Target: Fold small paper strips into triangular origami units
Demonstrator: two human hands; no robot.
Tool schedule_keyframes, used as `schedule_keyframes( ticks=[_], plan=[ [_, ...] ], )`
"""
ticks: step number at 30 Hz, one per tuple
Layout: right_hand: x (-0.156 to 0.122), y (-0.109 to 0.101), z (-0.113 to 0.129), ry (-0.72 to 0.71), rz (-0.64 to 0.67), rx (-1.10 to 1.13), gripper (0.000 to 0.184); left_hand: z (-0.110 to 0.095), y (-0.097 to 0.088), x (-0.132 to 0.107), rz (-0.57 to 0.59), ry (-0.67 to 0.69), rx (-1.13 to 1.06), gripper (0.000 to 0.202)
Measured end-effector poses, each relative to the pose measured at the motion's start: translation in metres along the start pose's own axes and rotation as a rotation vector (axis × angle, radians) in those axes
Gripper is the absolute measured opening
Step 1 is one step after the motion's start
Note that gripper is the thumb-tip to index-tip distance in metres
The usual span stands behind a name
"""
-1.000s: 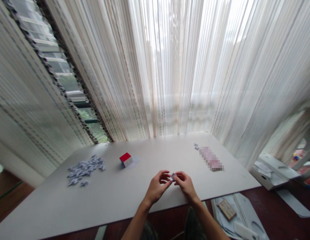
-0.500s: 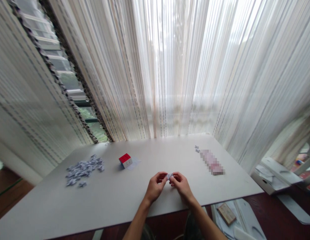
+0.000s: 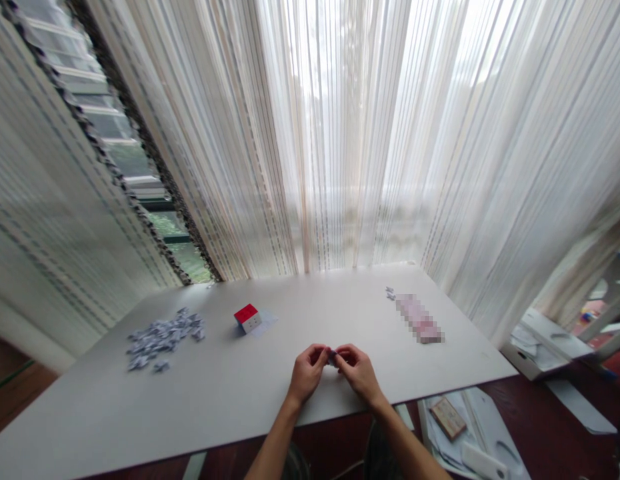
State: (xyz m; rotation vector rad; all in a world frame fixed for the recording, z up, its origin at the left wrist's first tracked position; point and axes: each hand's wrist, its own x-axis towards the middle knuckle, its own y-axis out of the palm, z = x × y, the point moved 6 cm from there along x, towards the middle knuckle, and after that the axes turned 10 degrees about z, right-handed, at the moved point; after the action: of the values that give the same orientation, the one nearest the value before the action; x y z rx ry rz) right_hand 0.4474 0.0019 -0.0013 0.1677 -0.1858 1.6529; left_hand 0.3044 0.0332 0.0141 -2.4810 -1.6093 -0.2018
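Observation:
Close together over the near middle of the white table (image 3: pixel 310 300), my left hand (image 3: pixel 307 375) and my right hand (image 3: pixel 359 375) pinch one small folded paper piece (image 3: pixel 333 359) between thumbs and fingertips. Most of the piece is hidden by the fingers; only a dark, greyish bit shows. To the left lies a loose heap of small folded paper pieces (image 3: pixel 163 339), white and bluish grey. Between the heap and my hands sits a puzzle cube (image 3: pixel 251 323) with a red top and a white side, resting beside or on thin pale sheets (image 3: pixel 265 322).
At the right of the table lies a pinkish, pixelated item (image 3: pixel 419 319), with a few folded paper bits (image 3: pixel 391 293) by its far end. Below the near edge, an open white box (image 3: pixel 483 427) holds papers and a small wooden box (image 3: pixel 448 418). Sheer curtains (image 3: pixel 340 167) hang behind the table.
My thumbs and fingertips have closed further over the paper piece, so its pale face no longer shows. The hands have moved slightly closer together. The whole view has shifted a little.

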Motion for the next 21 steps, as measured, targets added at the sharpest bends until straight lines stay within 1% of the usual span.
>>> schedule_keyframes(
  ticks=[3,7,10,13,15,17,21],
  plan=[
    [0.000,-0.002,-0.001,-0.006,-0.054,0.059,0.027,0.002,0.004,0.000,0.039,0.000,-0.009,0.033],
    [0.002,-0.005,-0.001,-0.008,-0.081,0.078,0.029,0.001,0.003,-0.001,0.026,0.022,0.045,0.032],
    [0.001,-0.008,0.003,-0.031,-0.114,0.012,0.029,-0.006,0.000,-0.004,-0.011,0.068,0.173,0.025],
    [-0.002,-0.011,0.011,-0.056,-0.168,-0.055,0.030,-0.023,-0.007,-0.012,-0.091,0.174,0.360,0.017],
    [-0.003,-0.007,0.015,-0.039,-0.127,-0.029,0.032,-0.033,-0.010,-0.017,-0.134,0.249,0.450,0.016],
    [-0.004,0.001,0.019,-0.016,-0.053,0.046,0.034,-0.038,-0.011,-0.022,-0.146,0.289,0.477,0.018],
    [-0.004,0.011,0.033,-0.047,-0.006,0.159,0.036,-0.039,-0.009,-0.026,-0.178,0.290,0.422,0.022]
  ],
)
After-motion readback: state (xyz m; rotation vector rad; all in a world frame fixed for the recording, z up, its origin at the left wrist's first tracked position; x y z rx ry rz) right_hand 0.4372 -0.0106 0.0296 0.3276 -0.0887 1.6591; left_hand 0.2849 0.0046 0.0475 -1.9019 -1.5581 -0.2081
